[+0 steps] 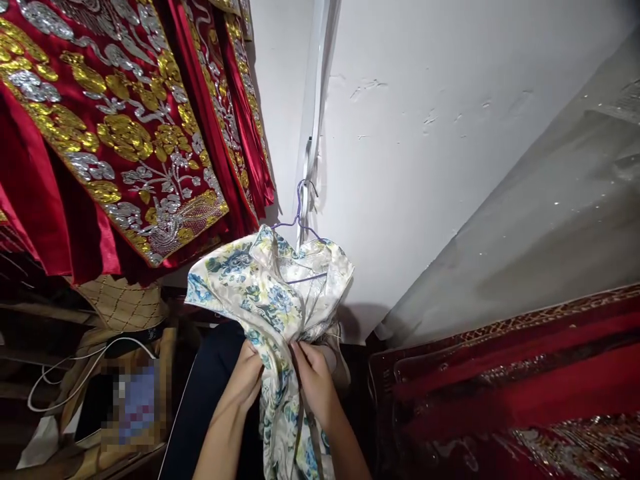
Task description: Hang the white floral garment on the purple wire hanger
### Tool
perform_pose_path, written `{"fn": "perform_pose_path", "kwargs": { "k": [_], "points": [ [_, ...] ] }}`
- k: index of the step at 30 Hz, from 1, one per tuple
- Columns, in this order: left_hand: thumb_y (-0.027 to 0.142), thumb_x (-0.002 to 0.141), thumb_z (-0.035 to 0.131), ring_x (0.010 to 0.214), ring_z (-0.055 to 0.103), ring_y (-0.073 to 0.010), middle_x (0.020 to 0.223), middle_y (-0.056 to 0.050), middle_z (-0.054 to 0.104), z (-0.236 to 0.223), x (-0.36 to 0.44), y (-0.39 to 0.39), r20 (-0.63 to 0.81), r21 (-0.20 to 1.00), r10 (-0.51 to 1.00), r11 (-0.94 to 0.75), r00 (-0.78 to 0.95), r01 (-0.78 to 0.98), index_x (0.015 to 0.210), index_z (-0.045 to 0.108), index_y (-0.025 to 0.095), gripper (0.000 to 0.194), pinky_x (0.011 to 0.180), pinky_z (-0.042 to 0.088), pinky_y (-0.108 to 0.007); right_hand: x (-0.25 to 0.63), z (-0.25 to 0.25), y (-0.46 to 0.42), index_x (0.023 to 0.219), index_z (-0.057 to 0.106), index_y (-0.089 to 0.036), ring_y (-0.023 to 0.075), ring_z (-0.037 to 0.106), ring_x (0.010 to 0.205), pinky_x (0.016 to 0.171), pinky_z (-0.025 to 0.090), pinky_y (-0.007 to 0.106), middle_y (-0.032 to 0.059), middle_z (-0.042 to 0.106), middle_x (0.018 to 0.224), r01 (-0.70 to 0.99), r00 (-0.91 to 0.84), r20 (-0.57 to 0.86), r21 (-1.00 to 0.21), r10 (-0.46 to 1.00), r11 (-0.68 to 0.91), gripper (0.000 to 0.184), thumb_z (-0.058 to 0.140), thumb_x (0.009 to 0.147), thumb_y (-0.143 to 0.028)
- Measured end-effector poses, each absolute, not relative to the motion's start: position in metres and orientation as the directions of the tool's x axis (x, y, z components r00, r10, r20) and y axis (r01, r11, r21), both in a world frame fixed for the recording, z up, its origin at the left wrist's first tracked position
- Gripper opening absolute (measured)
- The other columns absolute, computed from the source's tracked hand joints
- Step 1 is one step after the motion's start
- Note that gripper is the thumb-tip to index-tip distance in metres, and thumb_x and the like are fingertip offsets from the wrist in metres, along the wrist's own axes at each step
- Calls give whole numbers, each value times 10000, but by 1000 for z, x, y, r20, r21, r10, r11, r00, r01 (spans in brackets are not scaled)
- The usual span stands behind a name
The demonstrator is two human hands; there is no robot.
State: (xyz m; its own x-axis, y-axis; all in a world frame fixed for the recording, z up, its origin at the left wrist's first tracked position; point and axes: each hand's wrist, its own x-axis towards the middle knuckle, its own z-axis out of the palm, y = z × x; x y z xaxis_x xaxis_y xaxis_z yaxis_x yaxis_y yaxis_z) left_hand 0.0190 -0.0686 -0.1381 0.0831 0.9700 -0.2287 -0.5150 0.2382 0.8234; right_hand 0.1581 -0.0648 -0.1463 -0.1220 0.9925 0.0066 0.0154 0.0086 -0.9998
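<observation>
A cream short-sleeved dress (pixel 277 297) with blue and yellow flowers hangs from a purple wire hanger (pixel 299 207). Its neckline is open, and the hanger's lower bar shows inside. My left hand (pixel 245 377) grips the cloth at the left side of the waist, fingers partly hidden by the fabric. On the opposite side, my right hand (pixel 315 373) pinches the dress near the waist, thumb in front. Between my forearms the lower part falls in gathered folds and runs out of view at the bottom.
Red costumes with gold and silver sequins (pixel 125 133) hang at upper left. Behind the hanger stands a white wall (pixel 425 133). A wooden rack (pixel 167 373) with a white cable (pixel 90 363) is at lower left. Red embroidered cloth (pixel 500 393), seemingly under clear plastic, is at lower right.
</observation>
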Motion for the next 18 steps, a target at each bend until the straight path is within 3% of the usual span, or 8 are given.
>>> {"fn": "perform_pose_path", "kwargs": {
  "k": [4,8,10,12,15,17,18],
  "points": [
    [290,731,788,1094,683,-300,1184,-110,721,-153,22,-76,-334,746,942,279,23,-605,1311,619,243,607,1020,492,-440,160,-140,-74,719,527,-206,180,496,706,652,394,274,8,526,698,104,-76,12,-994,997,20,399,492,942,-536],
    [242,669,818,1100,677,-301,1153,-112,731,-153,29,-75,-302,751,952,263,39,-606,1259,639,207,617,1013,490,-431,166,-134,-75,659,488,-210,150,420,587,541,319,267,-13,464,605,130,-25,7,-991,1000,10,347,498,934,-422],
    [267,637,836,1052,687,-306,1070,-104,744,-149,27,-72,-327,763,939,192,-112,-617,1186,660,184,582,958,517,-417,172,-133,-74,656,505,-208,132,385,518,496,288,261,-20,473,568,37,24,-31,-999,999,-32,331,501,920,-408],
    [351,690,803,1010,688,-277,1027,-73,733,-142,23,-69,-313,786,876,21,-367,-618,1118,662,198,476,907,528,-380,181,-133,-73,638,503,-204,114,354,485,476,272,251,-24,471,553,-75,132,-39,-997,990,-29,361,515,917,-433],
    [396,851,660,1050,633,-202,1110,-35,668,-130,22,-72,-70,840,649,-372,-758,-396,1056,640,233,263,887,496,-292,196,-131,-71,628,506,-196,104,353,508,479,283,237,-27,461,580,-146,314,-9,-989,949,39,393,569,904,-469],
    [339,891,626,1045,599,-180,1117,-36,632,-126,31,-80,166,881,579,-451,-798,-144,1018,640,226,171,883,469,-263,201,-127,-72,639,523,-195,107,366,518,477,292,237,-24,468,589,-134,354,3,-989,935,54,388,592,895,-479],
    [310,888,634,1022,596,-180,1096,-42,628,-126,38,-85,254,907,651,-416,-715,-57,1017,646,219,158,877,465,-263,201,-124,-73,637,531,-195,110,374,519,478,298,241,-21,473,585,-109,323,11,-993,946,48,391,597,892,-483]
  ]
}}
